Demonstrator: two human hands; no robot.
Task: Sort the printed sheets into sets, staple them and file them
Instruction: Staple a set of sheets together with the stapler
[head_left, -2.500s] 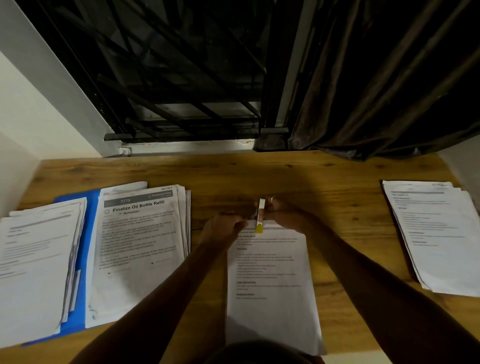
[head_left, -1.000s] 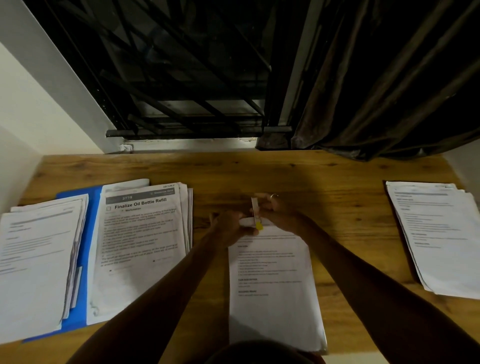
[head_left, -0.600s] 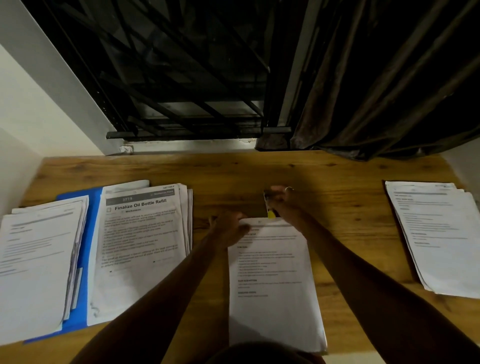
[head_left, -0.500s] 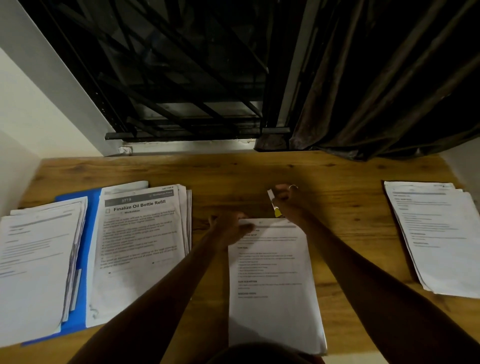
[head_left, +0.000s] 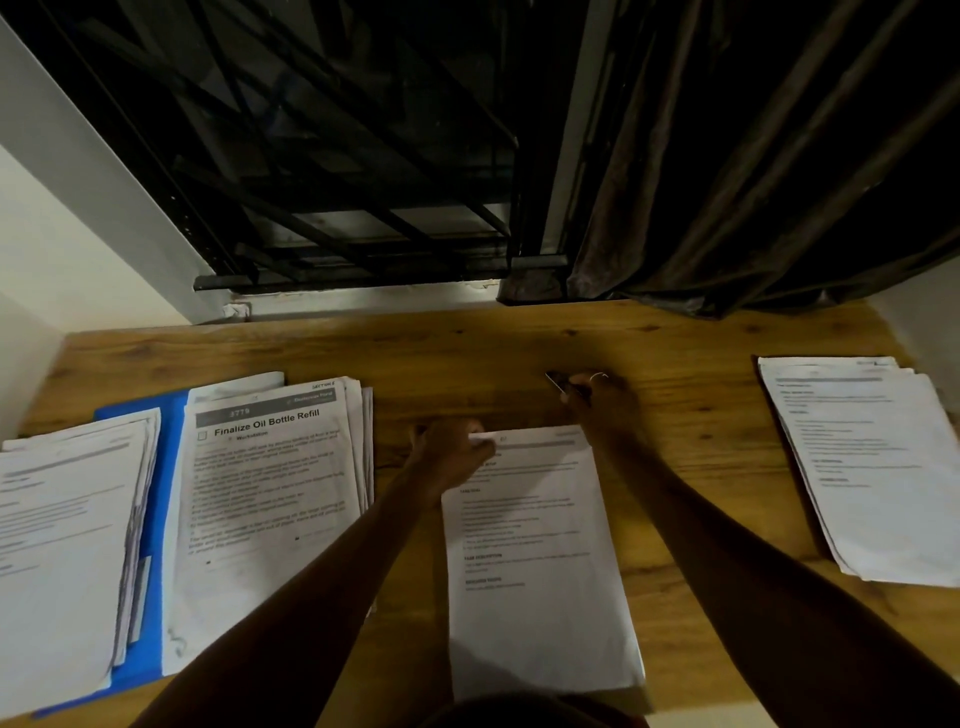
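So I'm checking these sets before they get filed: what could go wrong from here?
The left hand holds the set only at its top-left corner. Whether a staple sits there cannot be seen, so sheets could slip apart when lifted. The piles on the folder are splayed, so the set could land among the wrong sheets. The right hand holds the stapler off the paper.
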